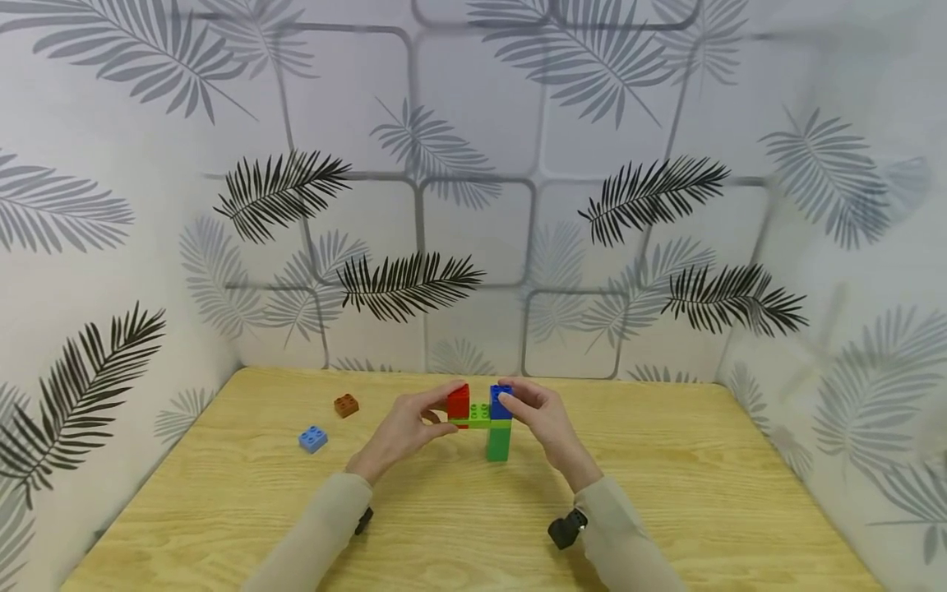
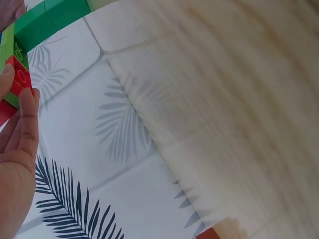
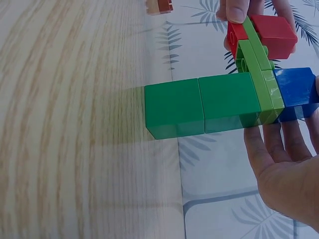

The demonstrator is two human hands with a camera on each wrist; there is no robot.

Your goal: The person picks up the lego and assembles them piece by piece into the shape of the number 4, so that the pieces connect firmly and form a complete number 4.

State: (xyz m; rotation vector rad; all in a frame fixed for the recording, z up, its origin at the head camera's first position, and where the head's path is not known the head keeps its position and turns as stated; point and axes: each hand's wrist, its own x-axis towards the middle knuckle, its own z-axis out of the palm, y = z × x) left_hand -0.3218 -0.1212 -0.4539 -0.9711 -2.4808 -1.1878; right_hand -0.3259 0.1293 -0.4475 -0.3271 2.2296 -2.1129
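A stack of two green bricks [image 3: 199, 105] stands upright on the table, with light green pieces [image 3: 259, 84] across its top. These reach out sideways to the left, off the tower. My left hand [image 1: 403, 421] pinches the outer end between thumb and fingers, where a red brick [image 1: 458, 400] sits on top. Underneath that end is a smaller red brick [image 3: 236, 35]. Directly over the tower is a blue brick [image 1: 501, 401], which my right hand [image 1: 546, 418] grips, its thumb on the near side and fingers behind.
To the left on the wooden table [image 1: 444, 534] lie a light blue brick [image 1: 313, 439] and a brown brick [image 1: 345, 405]. Behind the table rises a wall [image 1: 473, 230] with a leaf pattern.
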